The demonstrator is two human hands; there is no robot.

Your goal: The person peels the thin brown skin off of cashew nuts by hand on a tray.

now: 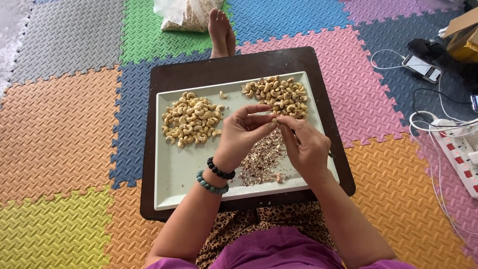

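Observation:
My left hand (pixel 242 133) and my right hand (pixel 304 147) meet over a pale rectangular tray (pixel 174 169), fingertips pinching one cashew nut (pixel 274 121) between them. On the tray's left lies a pile of pale peeled cashews (pixel 191 118). At the back right sits a pile of browner cashews (pixel 279 94). Under my hands a heap of brown skin flakes (pixel 264 159) is spread. My left wrist wears two bead bracelets (pixel 215 177). A thin tool may be in my right hand, mostly hidden.
The tray rests on a dark brown low table (pixel 239 65) on coloured foam floor mats. A bare foot (pixel 220 30) and a clear bag of nuts (pixel 186 15) lie beyond it. A phone (pixel 422 67), cables and a power strip (pixel 460 152) are at right.

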